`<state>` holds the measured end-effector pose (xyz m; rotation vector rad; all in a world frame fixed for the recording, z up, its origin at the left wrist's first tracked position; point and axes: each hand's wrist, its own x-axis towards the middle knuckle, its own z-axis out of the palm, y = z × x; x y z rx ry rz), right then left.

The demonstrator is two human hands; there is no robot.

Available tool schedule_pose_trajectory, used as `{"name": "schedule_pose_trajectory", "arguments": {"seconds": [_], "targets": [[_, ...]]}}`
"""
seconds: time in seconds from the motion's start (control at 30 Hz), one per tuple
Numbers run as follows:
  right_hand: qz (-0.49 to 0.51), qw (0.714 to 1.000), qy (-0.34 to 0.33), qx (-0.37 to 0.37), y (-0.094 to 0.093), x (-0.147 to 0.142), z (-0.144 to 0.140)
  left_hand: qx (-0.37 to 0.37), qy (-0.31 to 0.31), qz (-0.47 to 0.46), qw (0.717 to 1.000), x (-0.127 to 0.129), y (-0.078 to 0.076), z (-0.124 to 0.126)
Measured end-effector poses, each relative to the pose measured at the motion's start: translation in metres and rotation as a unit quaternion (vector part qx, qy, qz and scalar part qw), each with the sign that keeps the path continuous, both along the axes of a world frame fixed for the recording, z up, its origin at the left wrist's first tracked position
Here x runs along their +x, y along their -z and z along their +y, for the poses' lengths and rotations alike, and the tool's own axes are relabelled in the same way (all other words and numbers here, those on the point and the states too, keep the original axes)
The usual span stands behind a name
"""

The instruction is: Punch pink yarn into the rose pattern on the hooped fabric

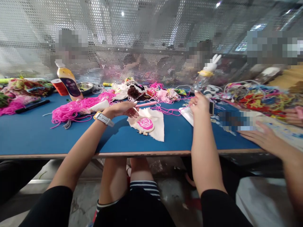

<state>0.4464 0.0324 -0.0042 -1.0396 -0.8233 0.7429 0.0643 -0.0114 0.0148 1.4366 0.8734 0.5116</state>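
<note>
In the head view, a pink pen-like tool, perhaps a punch needle, is held between the thumb and fingers of my left hand. Below it, an embroidery hoop lies flat on the table around white cloth, with a pink rose-like pattern worked inside. My right hand is raised to the right of the cloth with its fingers closed. Pink yarn runs between the tool's area and this hand, and the fingers appear to pinch it. The exact grip is partly hidden.
On the blue table, a bright pink yarn heap lies left. Behind it stands a tilted yellow drink bottle. A rabbit-topped bottle stands beyond my right hand. At right are tangled yarns and another person's hand.
</note>
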Motion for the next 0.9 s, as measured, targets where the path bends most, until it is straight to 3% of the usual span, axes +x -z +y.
{"name": "schedule_pose_trajectory", "arguments": {"seconds": [0.33,0.6,0.9], "targets": [[0.016,1.0,0.012,-0.018,-0.004,0.007,-0.005,0.047,-0.018,0.01,0.999,-0.003,0.009,0.009],[-0.028,1.0,-0.001,-0.004,-0.002,0.013,-0.002,0.09,-0.011,0.029,0.995,-0.005,0.017,0.016],[0.02,0.999,0.022,-0.022,-0.005,0.004,-0.006,0.109,-0.013,0.029,0.994,-0.01,0.012,0.017]]}}
